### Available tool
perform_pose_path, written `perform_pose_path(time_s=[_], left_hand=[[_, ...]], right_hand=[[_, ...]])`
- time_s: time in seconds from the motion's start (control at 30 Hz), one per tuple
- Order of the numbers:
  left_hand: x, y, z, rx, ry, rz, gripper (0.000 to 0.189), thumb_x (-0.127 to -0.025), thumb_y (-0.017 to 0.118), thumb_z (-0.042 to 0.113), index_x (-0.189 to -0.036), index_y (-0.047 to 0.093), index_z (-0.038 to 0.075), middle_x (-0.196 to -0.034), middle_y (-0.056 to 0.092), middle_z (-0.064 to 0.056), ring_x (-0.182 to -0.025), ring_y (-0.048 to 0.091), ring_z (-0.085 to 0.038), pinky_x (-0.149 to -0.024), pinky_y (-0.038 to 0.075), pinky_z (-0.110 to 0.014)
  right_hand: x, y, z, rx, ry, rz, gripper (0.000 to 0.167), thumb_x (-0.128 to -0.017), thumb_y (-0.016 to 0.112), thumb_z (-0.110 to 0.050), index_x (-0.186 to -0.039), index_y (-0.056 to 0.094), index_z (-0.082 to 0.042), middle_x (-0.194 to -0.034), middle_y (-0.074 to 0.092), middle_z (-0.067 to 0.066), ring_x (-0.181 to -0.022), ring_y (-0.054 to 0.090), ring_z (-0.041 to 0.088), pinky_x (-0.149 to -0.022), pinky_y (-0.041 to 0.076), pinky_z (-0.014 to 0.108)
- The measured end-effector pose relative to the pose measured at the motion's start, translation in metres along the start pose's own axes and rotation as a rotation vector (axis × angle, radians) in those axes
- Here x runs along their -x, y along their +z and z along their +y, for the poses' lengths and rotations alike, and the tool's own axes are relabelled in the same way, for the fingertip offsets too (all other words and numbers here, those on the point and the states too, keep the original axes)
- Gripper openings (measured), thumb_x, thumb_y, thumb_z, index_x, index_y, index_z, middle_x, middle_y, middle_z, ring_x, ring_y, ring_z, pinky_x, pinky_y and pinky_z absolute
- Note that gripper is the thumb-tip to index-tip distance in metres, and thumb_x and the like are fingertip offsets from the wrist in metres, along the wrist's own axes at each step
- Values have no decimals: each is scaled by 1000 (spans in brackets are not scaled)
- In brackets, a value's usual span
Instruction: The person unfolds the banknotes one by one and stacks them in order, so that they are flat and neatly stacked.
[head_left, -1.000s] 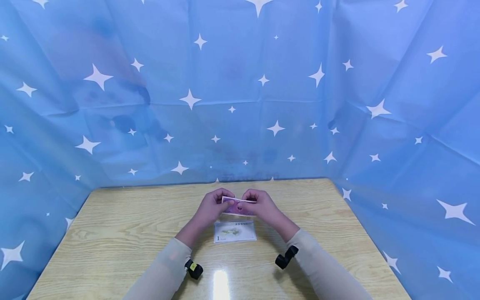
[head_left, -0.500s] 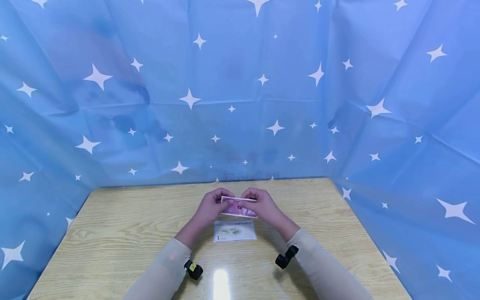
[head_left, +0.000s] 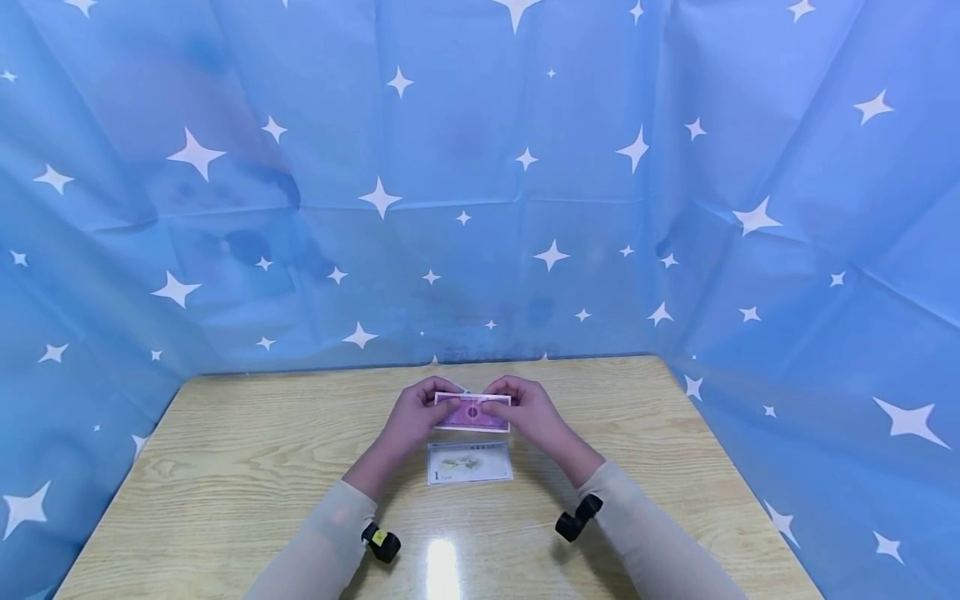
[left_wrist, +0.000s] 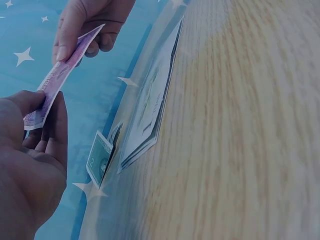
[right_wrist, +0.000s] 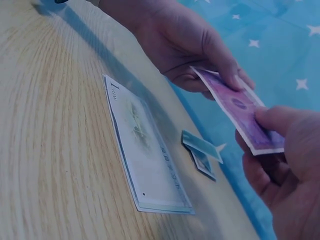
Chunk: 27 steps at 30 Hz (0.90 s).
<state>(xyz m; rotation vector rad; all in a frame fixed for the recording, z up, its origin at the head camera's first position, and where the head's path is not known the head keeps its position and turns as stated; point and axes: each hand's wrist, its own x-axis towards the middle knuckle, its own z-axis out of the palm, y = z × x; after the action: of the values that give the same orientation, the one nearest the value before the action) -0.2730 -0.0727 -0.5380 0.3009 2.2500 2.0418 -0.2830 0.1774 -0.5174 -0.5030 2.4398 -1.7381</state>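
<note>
My left hand (head_left: 408, 417) and right hand (head_left: 536, 414) hold a small purple banknote (head_left: 472, 422) between them, raised above the table. Each hand pinches one end, thumb on the near face and fingers behind it; the right wrist view shows a round emblem in the middle of the banknote (right_wrist: 240, 103). Below and nearer to me lies a stack of larger pale banknotes (head_left: 471, 465), the top one printed with a 1 and a green plant. Past that stack, a small green banknote (left_wrist: 99, 159) lies over another small note (right_wrist: 202, 164), both hidden by the hands in the head view.
The light wooden table (head_left: 247, 467) stretches out to both sides of the forearms. A blue star-patterned cloth (head_left: 465, 167) hangs behind the table and along its sides. Black wrist cameras sit on the left sleeve (head_left: 322, 533) and right sleeve (head_left: 645, 525).
The purple banknote has shifted a little to the left and is now more level. My left hand has moved slightly left, and the thumbs are further apart. The pale stack stays put.
</note>
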Motion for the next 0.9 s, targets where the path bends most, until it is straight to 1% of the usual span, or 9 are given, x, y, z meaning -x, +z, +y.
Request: perform_pose_path(time_s=[0.17, 0.23, 0.33, 0.47, 0.57, 0.63, 0.73, 0.9], left_hand=[[3, -4, 0, -4, -12, 3, 11, -106, 78, 17, -116, 80, 17, -119, 73, -3, -103, 64, -23, -84, 55, -29], [4, -5, 1, 6, -16, -7, 12, -106, 78, 15, -117, 80, 15, -119, 74, -3, -104, 65, -22, -84, 56, -28], [6, -7, 2, 6, -21, -30, 14, -105, 78, 11, -118, 81, 13, -118, 76, -4, -102, 67, -22, -84, 57, -28], [10, -9, 4, -47, -17, -52, 16, -104, 78, 8, -119, 82, 12, -114, 78, -3, -96, 65, -20, -79, 55, -27], [12, -10, 4, -99, 1, -62, 17, -103, 79, 7, -118, 83, 13, -109, 77, -3, -91, 61, -20, -75, 52, -26], [14, -11, 4, -134, 14, -74, 19, -102, 79, 7, -118, 83, 15, -106, 76, -3, -89, 60, -20, -73, 52, -26], [17, -13, 3, -175, 22, -110, 23, -101, 80, 7, -120, 83, 18, -102, 75, -2, -88, 62, -20, -71, 55, -28], [22, -16, -1, -228, 34, -180, 26, -100, 79, 7, -123, 82, 19, -105, 76, -1, -91, 67, -21, -74, 61, -33]], right_hand=[[4, -2, 0, -27, 19, -6, 19, -101, 84, -17, -118, 79, -10, -104, 81, 5, -80, 65, 19, -69, 54, 31], [5, -2, -1, -24, 13, -1, 21, -101, 83, -16, -121, 79, -9, -104, 81, 6, -79, 64, 19, -69, 54, 32], [8, -2, 0, -10, 4, 10, 25, -101, 83, -14, -125, 79, -6, -104, 80, 7, -81, 64, 19, -69, 54, 29], [12, 0, 2, 2, 6, 15, 28, -100, 83, -11, -126, 78, -1, -103, 79, 7, -82, 67, 17, -70, 55, 25], [15, 1, 4, 10, 17, 17, 27, -99, 83, -9, -124, 78, 0, -102, 79, 5, -82, 67, 16, -70, 55, 24], [17, 1, 5, 24, 23, 21, 25, -98, 84, -8, -122, 80, -3, -101, 78, 5, -82, 65, 16, -70, 54, 24], [21, 1, 5, 45, 36, 16, 23, -98, 84, -9, -121, 81, -5, -101, 77, 4, -82, 64, 17, -69, 53, 24], [27, 2, 6, 58, 66, -5, 22, -98, 84, -9, -120, 83, -7, -106, 80, 2, -87, 67, 18, -73, 55, 25]])
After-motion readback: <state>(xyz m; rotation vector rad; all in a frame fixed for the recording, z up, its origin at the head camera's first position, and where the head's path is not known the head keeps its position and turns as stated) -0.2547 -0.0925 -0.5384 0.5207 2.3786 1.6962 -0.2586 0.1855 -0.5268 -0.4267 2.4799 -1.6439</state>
